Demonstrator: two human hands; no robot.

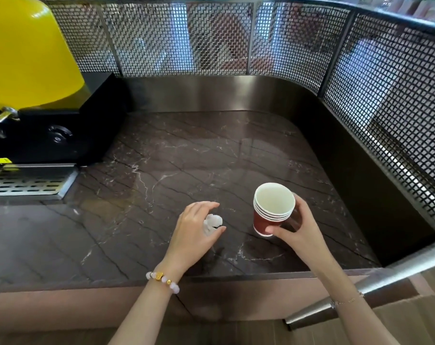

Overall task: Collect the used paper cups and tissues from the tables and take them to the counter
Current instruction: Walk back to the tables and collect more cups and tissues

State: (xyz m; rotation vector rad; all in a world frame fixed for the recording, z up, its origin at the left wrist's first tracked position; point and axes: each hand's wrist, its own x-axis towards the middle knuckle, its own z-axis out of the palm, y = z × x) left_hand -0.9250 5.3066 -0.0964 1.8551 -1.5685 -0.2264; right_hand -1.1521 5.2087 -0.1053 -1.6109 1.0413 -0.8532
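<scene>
A stack of several red paper cups (271, 212) with white insides stands upright on the dark marble counter (161, 185), right of centre. My right hand (298, 225) wraps around the stack's right side, thumb at its base. A crumpled white tissue (212, 223) sits in my left hand (195, 232), whose fingers and thumb curl loosely around it just above the counter, left of the cups.
A yellow drink dispenser (24, 51) on a black base (62, 130) with a metal drip tray (27, 185) fills the left. Perforated metal screens (236, 38) and a dark metal upstand wall the back and right. A steel rail (375, 285) crosses the lower right.
</scene>
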